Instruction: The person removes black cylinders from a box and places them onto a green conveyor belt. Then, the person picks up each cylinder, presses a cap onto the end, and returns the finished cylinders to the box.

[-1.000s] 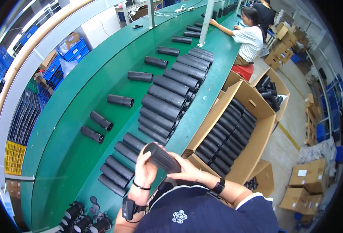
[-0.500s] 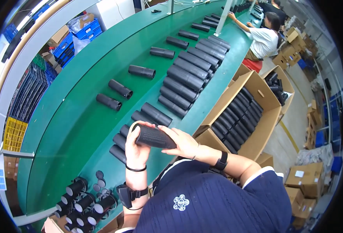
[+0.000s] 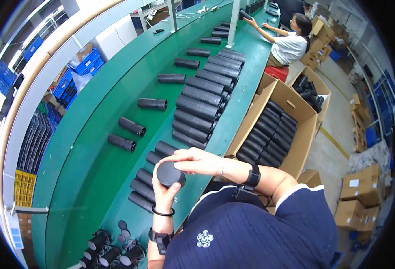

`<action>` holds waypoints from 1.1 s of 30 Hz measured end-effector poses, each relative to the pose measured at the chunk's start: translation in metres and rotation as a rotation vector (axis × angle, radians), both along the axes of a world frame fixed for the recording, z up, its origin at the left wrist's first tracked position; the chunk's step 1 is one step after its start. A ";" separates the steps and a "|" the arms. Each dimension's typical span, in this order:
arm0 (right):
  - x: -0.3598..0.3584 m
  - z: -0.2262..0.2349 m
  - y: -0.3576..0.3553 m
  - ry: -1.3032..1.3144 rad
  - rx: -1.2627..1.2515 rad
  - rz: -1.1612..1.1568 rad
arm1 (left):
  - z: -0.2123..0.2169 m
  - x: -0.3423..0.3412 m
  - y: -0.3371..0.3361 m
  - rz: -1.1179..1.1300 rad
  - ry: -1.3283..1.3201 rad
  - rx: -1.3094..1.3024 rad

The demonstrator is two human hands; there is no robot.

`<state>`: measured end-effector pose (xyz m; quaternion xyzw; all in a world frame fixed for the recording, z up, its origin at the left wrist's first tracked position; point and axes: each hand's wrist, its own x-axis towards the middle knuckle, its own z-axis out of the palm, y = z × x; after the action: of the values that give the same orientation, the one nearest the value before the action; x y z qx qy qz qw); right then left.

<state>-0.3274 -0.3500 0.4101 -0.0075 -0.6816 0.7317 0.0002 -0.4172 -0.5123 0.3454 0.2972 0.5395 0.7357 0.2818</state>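
Observation:
Between my hands is a black cylinder (image 3: 169, 174), its smooth, round dark-grey end turned up toward me. My left hand (image 3: 164, 193) wraps its lower left side, thumb against the rim. From the right, my right hand (image 3: 201, 162) has its fingers bent over the far side and its thumb at the edge of the round end. Just beyond and left of my hands, several similar black cylinders (image 3: 143, 188) lie side by side on the green bench (image 3: 117, 204). A longer row of black cylinders (image 3: 198, 99) lies farther along it.
Spaced-out black cylinders (image 3: 152, 104) lie on the green conveyor belt (image 3: 88, 179). Shorter black cylinders with pale ends (image 3: 111, 255) stand at the lower left. At my right is an open carton (image 3: 302, 134) packed with black cylinders. A co-worker (image 3: 289, 47) sits farther along the bench.
The cylinder has been turned from lying sideways, perforated side showing, to round end up. My right hand has shifted to its top edge. The head view has swung slightly.

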 end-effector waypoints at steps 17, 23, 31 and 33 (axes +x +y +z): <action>-0.074 -0.052 0.008 -0.229 -0.511 -0.032 | -0.002 -0.030 -0.007 0.031 0.130 -0.302; -0.087 -0.071 0.000 -0.219 -0.550 -0.050 | -0.016 -0.043 -0.030 0.165 -0.057 -0.168; -0.042 -0.091 0.021 -0.365 -0.292 -0.103 | -0.020 -0.131 -0.085 0.532 0.140 -0.450; -0.030 -0.104 0.026 -0.364 -0.277 -0.149 | -0.026 -0.145 -0.095 0.635 0.470 -0.636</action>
<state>-0.3571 -0.3237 0.3064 -0.1895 -0.5612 0.8027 -0.0700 -0.5624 -0.6077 0.3189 0.1755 0.8494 0.4976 -0.0080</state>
